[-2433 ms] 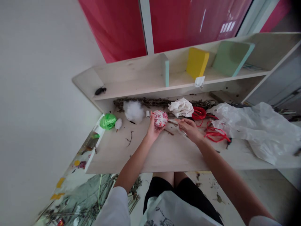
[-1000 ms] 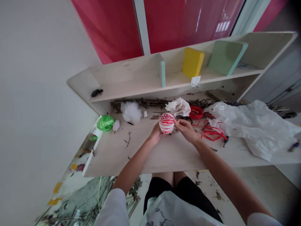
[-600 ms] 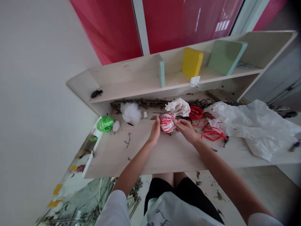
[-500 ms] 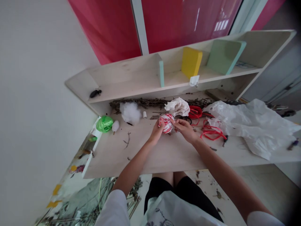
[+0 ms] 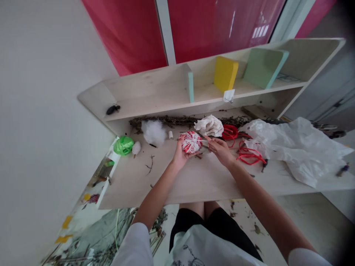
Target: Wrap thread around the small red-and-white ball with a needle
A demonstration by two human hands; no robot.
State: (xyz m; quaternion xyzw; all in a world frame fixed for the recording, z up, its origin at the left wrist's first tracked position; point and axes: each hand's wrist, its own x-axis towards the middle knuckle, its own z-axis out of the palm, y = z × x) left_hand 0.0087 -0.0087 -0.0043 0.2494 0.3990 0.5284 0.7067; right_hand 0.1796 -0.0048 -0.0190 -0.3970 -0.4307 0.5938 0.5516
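A green ribbon ball (image 5: 123, 145) sits at the bench's (image 5: 194, 181) left edge. Mid-bench toward the back, the left hand (image 5: 179, 155) grips a red-and-white ball (image 5: 190, 142); the right hand's (image 5: 221, 150) fingers pinch its strand (image 5: 204, 140). Red cord (image 5: 249, 157) lies beside.

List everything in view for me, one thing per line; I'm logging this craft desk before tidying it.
ball: one, white wound with red cord, held in the left hand
red cord: loose coils, red, on the desk right of the hands
crumpled paper: one, off-white, behind the ball
cotton wad: one, white, back left of desk
green ribbon ball: one, green, desk's left edge
plastic sheet: one, translucent white, right side of desk
dried twigs: a row, brown, along the desk's back
yellow block: one, on the shelf
desk: one, pale wood
left hand: grips the ball
right hand: pinches a strand beside the ball
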